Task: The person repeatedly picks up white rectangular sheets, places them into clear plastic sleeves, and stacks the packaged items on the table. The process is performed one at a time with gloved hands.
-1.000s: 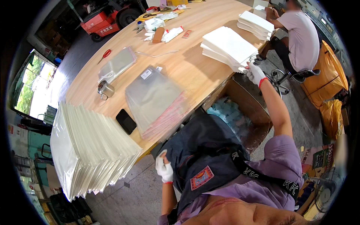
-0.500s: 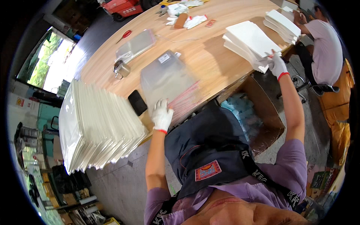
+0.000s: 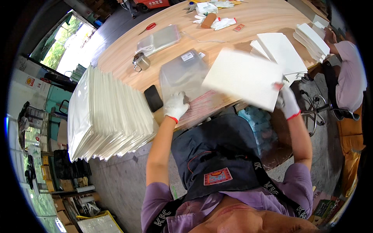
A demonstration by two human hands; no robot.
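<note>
My right hand point(image 3: 286, 101), in a white glove with a red cuff, grips a white rectangular board point(image 3: 244, 77) by its right edge. The board is tilted and slightly blurred, held above the table's near edge. My left hand point(image 3: 176, 105), gloved alike, is closed at the near left corner of a stack of clear plastic bags point(image 3: 182, 75). Its fingers are curled at the bag's opening, and their tips are partly hidden. Beyond the held board lies a stack of similar white boards point(image 3: 285, 54).
A tall pile of plastic-wrapped white boards point(image 3: 112, 112) stands left, beside a black phone point(image 3: 153, 98) and metal mug point(image 3: 140, 62). Farther off lie more clear bags point(image 3: 159, 40), red-handled scissors point(image 3: 148, 28) and gloves point(image 3: 224, 23). A person point(image 3: 349, 73) sits at right by another board stack point(image 3: 312, 40).
My right hand has lifted a white board off the stack and brought it leftward. My left hand's fingers have curled in at the bags. The view has shifted slightly.
</note>
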